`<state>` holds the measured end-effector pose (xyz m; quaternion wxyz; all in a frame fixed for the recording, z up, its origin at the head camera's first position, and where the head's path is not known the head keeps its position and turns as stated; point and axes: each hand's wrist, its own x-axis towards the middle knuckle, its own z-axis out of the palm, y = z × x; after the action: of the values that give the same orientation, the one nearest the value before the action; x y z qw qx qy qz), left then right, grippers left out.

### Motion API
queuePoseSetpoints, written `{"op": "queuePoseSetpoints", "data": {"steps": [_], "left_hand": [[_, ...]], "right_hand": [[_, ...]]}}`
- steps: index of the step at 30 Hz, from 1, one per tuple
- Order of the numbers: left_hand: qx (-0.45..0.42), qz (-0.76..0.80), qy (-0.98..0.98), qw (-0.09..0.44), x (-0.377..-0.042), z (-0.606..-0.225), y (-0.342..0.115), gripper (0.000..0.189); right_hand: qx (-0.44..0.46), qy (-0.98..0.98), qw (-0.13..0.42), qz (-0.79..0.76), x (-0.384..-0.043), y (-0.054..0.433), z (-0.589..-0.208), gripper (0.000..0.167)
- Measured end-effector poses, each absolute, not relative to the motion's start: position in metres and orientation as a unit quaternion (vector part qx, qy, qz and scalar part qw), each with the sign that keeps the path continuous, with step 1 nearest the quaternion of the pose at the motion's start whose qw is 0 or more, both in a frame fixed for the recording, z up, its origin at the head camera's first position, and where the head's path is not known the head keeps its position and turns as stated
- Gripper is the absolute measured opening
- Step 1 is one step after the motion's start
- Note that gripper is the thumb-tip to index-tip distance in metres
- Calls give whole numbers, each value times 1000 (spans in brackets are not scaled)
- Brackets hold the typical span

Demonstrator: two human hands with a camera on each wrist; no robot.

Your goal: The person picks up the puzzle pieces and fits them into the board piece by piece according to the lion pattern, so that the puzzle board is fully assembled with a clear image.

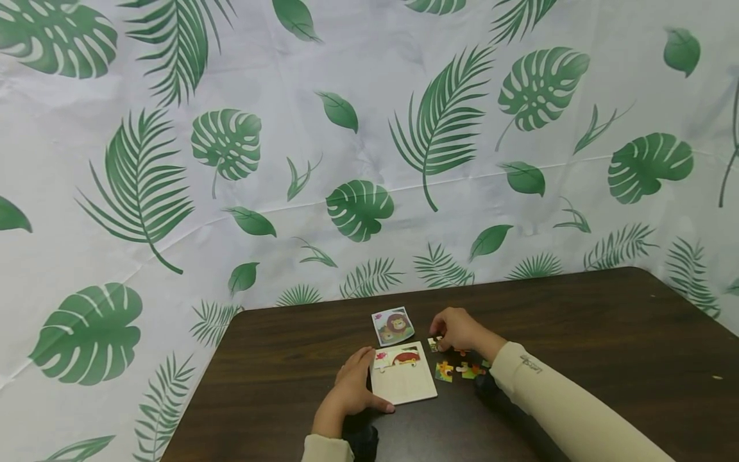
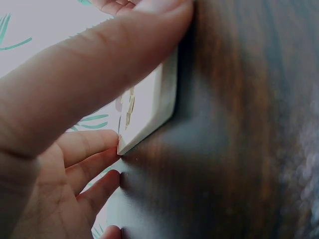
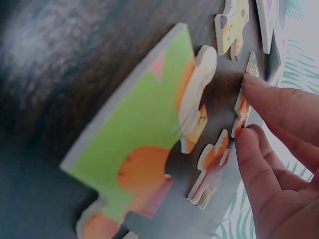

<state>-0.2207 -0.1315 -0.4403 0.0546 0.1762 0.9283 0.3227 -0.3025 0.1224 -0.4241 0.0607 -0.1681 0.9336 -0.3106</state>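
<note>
A square wooden puzzle board [image 1: 402, 388] lies on the dark table, several pieces filling part of its upper end. My left hand [image 1: 353, 383] rests around its near left corner, fingers along the left edge and thumb at the near edge. In the left wrist view the thumb [image 2: 99, 74] crosses over the board and fingertips touch its corner. My right hand [image 1: 458, 329] is to the right of the board. Its thumb and index finger pinch a jigsaw piece [image 3: 242, 112], seen nearly edge-on in the right wrist view and partly hidden by the fingertips.
Loose jigsaw pieces [image 1: 444, 371] lie right of the board, some under the right forearm. A green and orange piece [image 3: 144, 134] is closest to the right wrist camera. A lion picture card [image 1: 393, 326] lies beyond the board. A leaf-patterned cloth [image 1: 312, 269] hangs behind the table.
</note>
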Motion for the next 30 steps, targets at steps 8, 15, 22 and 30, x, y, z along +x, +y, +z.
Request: {"op": "queuePoseSetpoints", "data": {"steps": [8, 15, 22, 30], "left_hand": [[175, 325, 928, 55, -221, -440, -132, 106], [173, 326, 928, 57, -222, -443, -131, 106], [170, 330, 927, 56, -223, -445, -132, 106], [171, 329, 927, 55, -224, -446, -132, 106]], "right_hand": [[-175, 939, 71, -288, -303, 117, -423, 22], [-167, 943, 91, -274, -304, 113, -421, 22], [-176, 945, 93, -260, -305, 112, -419, 25], [-189, 941, 88, -266, -302, 116, -420, 27]]}}
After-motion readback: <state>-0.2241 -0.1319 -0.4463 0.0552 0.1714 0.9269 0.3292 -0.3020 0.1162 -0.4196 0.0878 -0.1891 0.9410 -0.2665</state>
